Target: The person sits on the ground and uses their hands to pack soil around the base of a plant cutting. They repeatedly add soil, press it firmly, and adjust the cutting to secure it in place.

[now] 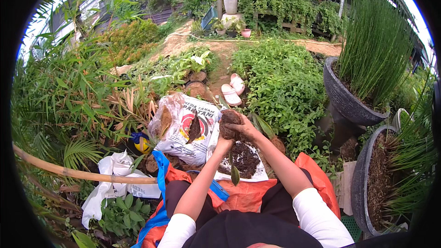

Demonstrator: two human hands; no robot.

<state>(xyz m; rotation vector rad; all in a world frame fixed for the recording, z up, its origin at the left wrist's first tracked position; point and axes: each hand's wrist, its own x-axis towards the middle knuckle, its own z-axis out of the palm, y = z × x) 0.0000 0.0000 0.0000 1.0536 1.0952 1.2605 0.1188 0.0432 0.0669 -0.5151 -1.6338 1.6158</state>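
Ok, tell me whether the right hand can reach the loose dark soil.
Likely yes: the loose dark soil lies close to the right hand, with only a hanging leaf partly across it in view. But that hand grips the brown clump, so it may need to let go first.

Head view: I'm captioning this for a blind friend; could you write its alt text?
A person's left hand and right hand hold a brown clump above a white sheet strewn with dark soil, a green leaf pointing down below them. A white sack sits to the left, pale pink clogs farther ahead, with green plants around.
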